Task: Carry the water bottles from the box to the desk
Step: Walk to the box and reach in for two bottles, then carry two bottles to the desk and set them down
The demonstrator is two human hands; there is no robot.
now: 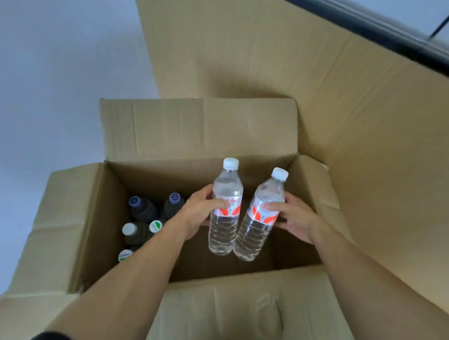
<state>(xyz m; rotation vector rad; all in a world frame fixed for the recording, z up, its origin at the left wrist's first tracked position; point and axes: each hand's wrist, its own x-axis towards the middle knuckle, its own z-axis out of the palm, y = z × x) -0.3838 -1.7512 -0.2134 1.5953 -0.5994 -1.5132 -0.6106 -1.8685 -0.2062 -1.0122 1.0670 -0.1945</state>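
Note:
Two clear water bottles with white caps and red-and-white labels hang upright, side by side, above the open cardboard box (232, 302). My left hand (200, 211) grips the left bottle (223, 232) around its label. The right bottle (255, 236) tilts slightly right, and my right hand (295, 217) grips it at the label. Both bottle bases sit over the box's empty right half. Down in the box's left side stand several dark bottles (142, 211) with purple, white and green-and-white caps.
The box's flaps are folded outward on all sides. A large flat sheet of cardboard (335, 84) leans behind and to the right of the box. Pale floor (49, 70) lies to the left. A dark rail (396, 30) crosses the top right.

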